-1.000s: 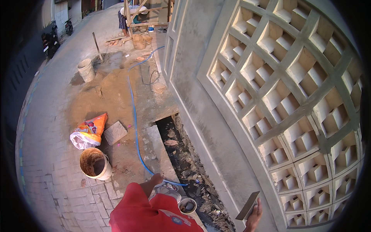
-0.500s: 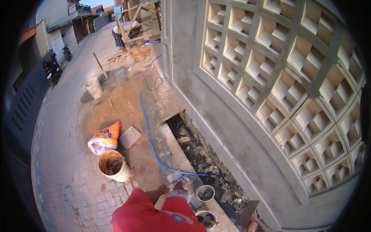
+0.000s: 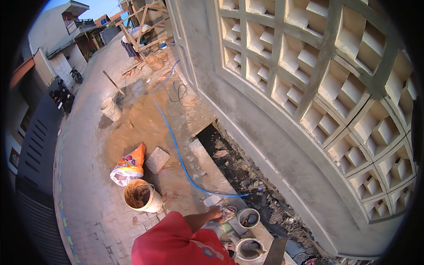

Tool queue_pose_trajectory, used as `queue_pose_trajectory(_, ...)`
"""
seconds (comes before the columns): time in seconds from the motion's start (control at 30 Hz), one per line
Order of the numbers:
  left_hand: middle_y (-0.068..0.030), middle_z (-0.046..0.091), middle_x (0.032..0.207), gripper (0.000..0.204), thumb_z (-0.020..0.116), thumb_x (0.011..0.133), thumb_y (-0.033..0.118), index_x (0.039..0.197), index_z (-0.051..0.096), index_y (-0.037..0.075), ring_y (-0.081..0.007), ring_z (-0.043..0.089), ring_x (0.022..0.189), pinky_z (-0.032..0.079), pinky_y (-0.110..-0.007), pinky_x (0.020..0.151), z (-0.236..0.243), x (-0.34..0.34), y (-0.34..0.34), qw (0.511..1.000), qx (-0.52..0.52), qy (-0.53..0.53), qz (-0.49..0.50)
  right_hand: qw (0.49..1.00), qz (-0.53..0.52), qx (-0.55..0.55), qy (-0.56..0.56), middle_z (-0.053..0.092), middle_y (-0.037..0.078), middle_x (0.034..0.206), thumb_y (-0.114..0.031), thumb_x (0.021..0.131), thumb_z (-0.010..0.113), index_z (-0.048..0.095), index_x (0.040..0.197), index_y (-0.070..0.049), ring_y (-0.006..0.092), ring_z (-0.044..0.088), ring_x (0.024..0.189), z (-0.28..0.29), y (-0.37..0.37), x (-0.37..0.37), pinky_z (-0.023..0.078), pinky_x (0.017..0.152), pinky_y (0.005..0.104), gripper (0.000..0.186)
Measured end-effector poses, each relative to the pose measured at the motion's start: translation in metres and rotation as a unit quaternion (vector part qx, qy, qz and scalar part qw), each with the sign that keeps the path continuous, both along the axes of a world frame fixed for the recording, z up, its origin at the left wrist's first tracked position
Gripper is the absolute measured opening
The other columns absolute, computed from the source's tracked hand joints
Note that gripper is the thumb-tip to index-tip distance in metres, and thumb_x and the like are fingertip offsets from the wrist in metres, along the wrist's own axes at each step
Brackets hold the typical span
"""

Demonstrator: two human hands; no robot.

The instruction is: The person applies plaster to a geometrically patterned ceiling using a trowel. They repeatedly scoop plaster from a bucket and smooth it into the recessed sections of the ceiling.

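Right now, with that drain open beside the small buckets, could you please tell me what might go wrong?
The left hand is near a small bucket beside the open drain; a knock might tip it in. The second small bucket, with a handle jutting over its rim, could be snagged. The blue hose ends over the drain and might slip.

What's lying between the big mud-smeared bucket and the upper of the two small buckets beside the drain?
The head view shows dirty ground, then the left hand and, beside it, something multicoloured, too unclear to name.
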State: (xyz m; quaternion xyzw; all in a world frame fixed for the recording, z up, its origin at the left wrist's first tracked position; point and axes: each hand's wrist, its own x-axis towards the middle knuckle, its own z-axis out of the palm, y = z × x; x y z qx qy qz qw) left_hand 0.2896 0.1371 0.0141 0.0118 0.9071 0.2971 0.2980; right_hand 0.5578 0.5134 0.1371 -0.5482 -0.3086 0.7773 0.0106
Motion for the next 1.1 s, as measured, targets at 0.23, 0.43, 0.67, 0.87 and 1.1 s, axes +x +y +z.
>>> queue_pose_trajectory(0.23, -0.0189, 0.065, 0.091, 0.035, 0.061, 0.082, 0.035, 0.095, 0.063, 0.003, -0.0309, 0.063, 0.082, 0.047, -0.041, 0.069, -0.022, 0.016, 0.016, 0.994, 0.077, -0.056, -0.043, 0.997, -0.052, -0.054, -0.014, 0.065, 0.014, 0.103, -0.013, 0.093, 0.048, 0.056, 0.124, 0.001, 0.0235, 0.066, 0.086, -0.046, -0.046, 0.042, 0.054, 0.073, 0.0329, 0.035)
queue_pose_trajectory(0.43, -0.0248, 0.062, 0.113, 0.05, 0.061, 0.086, 0.04, 0.118, 0.056, 0.002, -0.0373, 0.06, 0.106, 0.047, -0.043, 0.091, 0.005, 0.029, 0.017, 0.953, -0.076, -0.174, -0.236, 0.993, -0.111, -0.049, 0.003, 0.066, 0.011, 0.095, -0.013, 0.094, 0.049, 0.059, 0.111, -0.001, 0.021, 0.066, 0.081, -0.029, -0.095, 0.104, 0.055, 0.071, 0.0306, 0.023)
queue_pose_trajectory(0.67, -0.0254, 0.057, 0.12, 0.049, 0.057, 0.087, 0.036, 0.125, 0.054, 0.005, -0.0411, 0.056, 0.111, 0.046, -0.046, 0.095, -0.033, 0.054, 0.001, 0.918, -0.164, -0.159, -0.324, 0.975, -0.215, -0.022, -0.048, 0.064, 0.006, 0.094, -0.023, 0.099, 0.051, 0.058, 0.11, 0.002, 0.0138, 0.063, 0.083, -0.068, -0.146, 0.153, 0.052, 0.072, 0.0268, 0.028)
queue_pose_trajectory(0.87, -0.0213, 0.05, 0.122, 0.049, 0.06, 0.086, 0.031, 0.129, 0.05, 0.01, -0.0399, 0.051, 0.112, 0.046, -0.048, 0.093, -0.036, 0.077, -0.006, 0.881, -0.235, -0.059, -0.406, 0.957, -0.272, -0.057, -0.084, 0.065, 0.006, 0.094, -0.02, 0.098, 0.052, 0.059, 0.112, 0.0, 0.0136, 0.064, 0.077, -0.146, -0.18, 0.169, 0.054, 0.063, 0.0274, 0.025)
queue_pose_trajectory(1.1, -0.0218, 0.049, 0.121, 0.049, 0.059, 0.088, 0.029, 0.129, 0.048, 0.004, -0.0416, 0.045, 0.114, 0.037, -0.05, 0.099, -0.056, 0.089, -0.014, 0.907, -0.125, 0.045, -0.4, 0.963, -0.235, -0.04, -0.129, 0.065, 0.007, 0.093, -0.021, 0.098, 0.051, 0.058, 0.114, -0.003, 0.0144, 0.064, 0.076, -0.272, -0.149, 0.141, 0.055, 0.06, 0.03, 0.026)
